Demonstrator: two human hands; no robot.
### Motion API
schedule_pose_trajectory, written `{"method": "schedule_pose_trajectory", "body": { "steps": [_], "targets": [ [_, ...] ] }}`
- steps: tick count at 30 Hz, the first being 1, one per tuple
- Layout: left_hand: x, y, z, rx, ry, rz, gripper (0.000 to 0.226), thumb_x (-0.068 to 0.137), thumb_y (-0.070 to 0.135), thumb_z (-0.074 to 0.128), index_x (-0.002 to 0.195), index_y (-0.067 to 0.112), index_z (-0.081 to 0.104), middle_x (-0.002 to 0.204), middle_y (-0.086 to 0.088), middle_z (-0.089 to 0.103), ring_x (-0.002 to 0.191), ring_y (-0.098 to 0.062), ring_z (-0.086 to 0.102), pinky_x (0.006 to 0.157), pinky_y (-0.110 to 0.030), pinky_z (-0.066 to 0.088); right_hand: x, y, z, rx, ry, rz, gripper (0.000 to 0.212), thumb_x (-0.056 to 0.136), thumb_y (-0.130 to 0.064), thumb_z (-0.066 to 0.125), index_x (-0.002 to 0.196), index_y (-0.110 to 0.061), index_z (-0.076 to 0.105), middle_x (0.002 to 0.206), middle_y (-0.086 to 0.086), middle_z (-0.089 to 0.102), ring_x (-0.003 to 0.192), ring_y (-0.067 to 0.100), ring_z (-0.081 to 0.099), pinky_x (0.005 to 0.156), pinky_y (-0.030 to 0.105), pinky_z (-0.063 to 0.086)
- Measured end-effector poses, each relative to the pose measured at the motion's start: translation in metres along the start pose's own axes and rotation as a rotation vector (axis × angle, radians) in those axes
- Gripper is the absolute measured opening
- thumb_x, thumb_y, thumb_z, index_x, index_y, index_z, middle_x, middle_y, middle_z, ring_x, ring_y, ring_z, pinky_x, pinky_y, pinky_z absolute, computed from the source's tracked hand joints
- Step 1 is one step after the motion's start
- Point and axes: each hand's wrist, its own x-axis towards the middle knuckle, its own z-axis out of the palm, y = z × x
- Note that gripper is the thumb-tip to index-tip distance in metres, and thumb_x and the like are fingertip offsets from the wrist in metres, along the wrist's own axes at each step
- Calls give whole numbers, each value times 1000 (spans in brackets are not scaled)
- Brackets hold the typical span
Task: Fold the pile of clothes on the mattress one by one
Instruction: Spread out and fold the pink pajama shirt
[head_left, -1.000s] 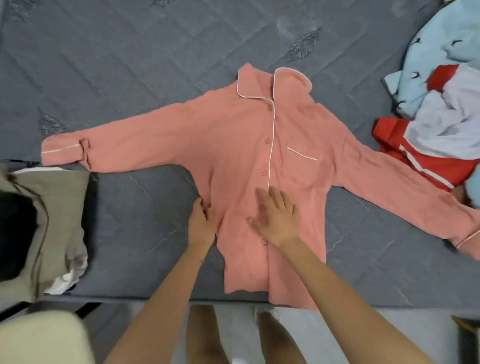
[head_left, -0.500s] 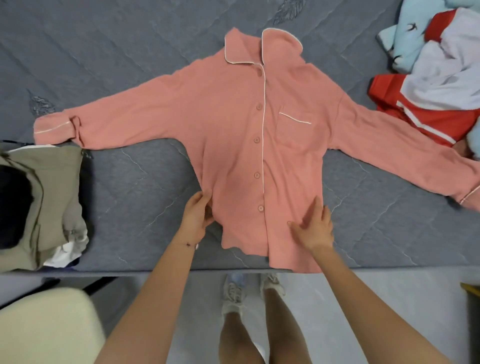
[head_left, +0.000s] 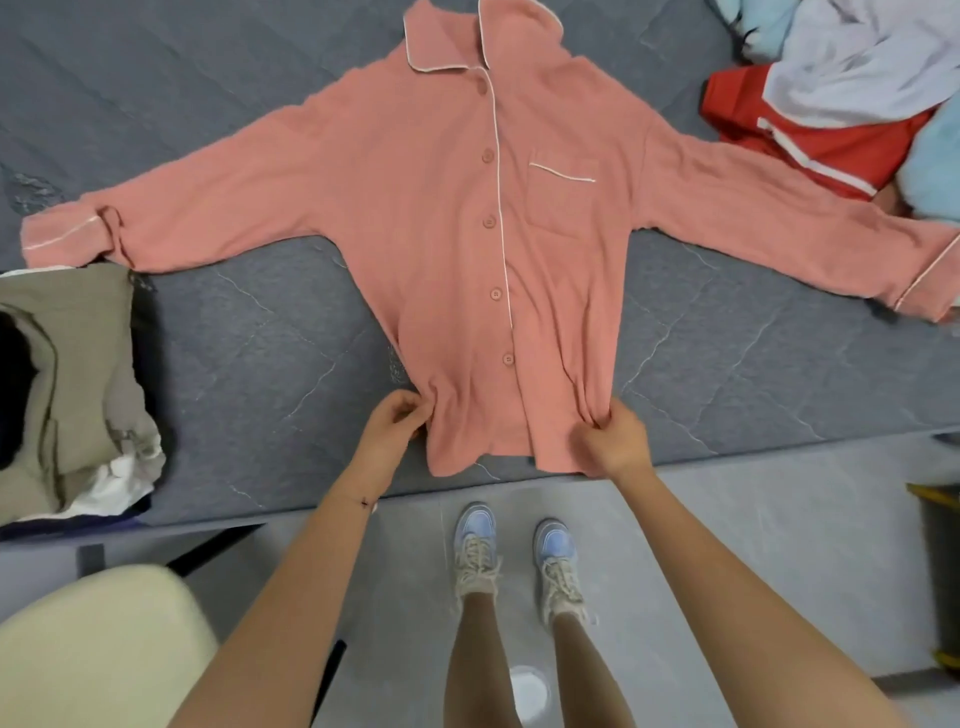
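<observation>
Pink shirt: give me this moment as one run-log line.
stage: hem gripped, no fold yet | pink shirt: flat, sleeves spread | left hand: pinches lower edge | right hand: pinches lower edge

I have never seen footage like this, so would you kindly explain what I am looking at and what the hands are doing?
There is no machine here: a person wears a camera on the head, so the single view looks down over their own arms. The left hand and right hand each pinch a lower side edge of a pink button-up shirt, which lies face up with sleeves spread on a grey mattress. At the far right sits a heap of unfolded clothes, red, white and pale blue. At the left edge lies beige clothing, seemingly already folded. Nearest the camera are the person's shoes.
</observation>
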Motion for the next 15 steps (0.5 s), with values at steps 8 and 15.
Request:
{"method": "schedule_pose_trajectory", "body": {
  "steps": [8, 15],
  "targets": [
    [-9, -7, 8, -153, 401, 48, 24, 103, 23, 42, 80, 22, 39, 75, 6, 42, 65, -5, 38, 60, -23, 34, -12, 15, -16, 191, 169, -39, 6, 95, -14, 49, 90, -10, 52, 82, 1, 55, 80, 23, 51, 67, 28, 34],
    [-33, -26, -14, 128, 598, 167, 12, 97, 23, 54, 88, 20, 47, 77, 8, 48, 67, -4, 49, 64, -28, 46, -20, 11, -27, 231, 322, -36, 28, 91, -19, 53, 67, -13, 41, 61, -1, 45, 65, 24, 44, 60, 32, 33]
  ]
}}
